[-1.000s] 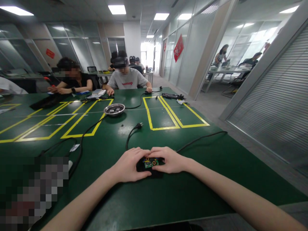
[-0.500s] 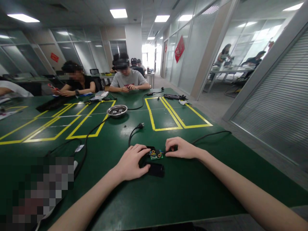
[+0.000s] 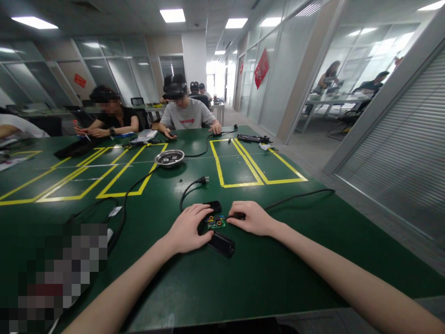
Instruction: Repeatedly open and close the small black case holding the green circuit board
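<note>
My left hand (image 3: 189, 230) is curled around the left end of a small green circuit board (image 3: 217, 222) with copper-coloured coils. Its fingers lie along the far edge and its thumb along the near edge. Close to the thumb lies a long black casing half (image 3: 223, 245), tilted to the right. Another black casing piece (image 3: 214, 206) sits beyond the fingertips, partly covered by them. My right hand (image 3: 252, 218) pinches a black cable (image 3: 238, 215) at the board's right end. A black cord with a plug (image 3: 203, 180) runs out behind my left hand.
A steel bowl (image 3: 169, 158) with metal parts stands farther back. Yellow tape rectangles (image 3: 243, 185) mark the green table (image 3: 278, 287). A folded black tripod-like item (image 3: 253, 138) lies at the far edge. A blurred patch (image 3: 66, 273) covers the near left. Co-workers (image 3: 187, 113) sit opposite.
Both hands and the board have shifted slightly left. The near casing half has turned to a slant, and the far piece shows more. The co-worker opposite has spread their hands apart.
</note>
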`<state>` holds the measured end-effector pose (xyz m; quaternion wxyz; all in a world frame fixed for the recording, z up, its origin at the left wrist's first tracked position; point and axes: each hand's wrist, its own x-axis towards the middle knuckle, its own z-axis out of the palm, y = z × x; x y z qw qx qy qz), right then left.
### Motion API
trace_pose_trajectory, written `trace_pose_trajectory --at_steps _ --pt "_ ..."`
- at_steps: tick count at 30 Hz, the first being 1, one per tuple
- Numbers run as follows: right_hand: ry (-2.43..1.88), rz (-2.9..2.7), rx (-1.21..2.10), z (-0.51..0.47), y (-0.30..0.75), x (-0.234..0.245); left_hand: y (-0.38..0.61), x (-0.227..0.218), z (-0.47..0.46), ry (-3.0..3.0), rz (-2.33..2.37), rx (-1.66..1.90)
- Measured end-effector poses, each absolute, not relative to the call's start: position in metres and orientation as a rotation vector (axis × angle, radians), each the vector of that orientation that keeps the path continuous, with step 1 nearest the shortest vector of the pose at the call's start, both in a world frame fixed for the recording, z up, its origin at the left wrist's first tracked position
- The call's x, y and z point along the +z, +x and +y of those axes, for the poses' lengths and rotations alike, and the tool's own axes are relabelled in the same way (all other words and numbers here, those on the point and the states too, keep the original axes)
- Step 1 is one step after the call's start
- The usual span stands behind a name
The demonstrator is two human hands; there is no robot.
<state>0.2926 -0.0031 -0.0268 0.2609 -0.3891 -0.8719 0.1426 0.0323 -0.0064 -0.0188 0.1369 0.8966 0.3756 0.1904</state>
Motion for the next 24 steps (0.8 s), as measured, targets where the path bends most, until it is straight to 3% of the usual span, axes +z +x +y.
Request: trace_pose_trajectory --at_steps 24 --pt "-1.176 -2.265 0.242 -0.001 0.281 -0.038 0.031 -0.025 0.003 2.452 1.045 0.859"
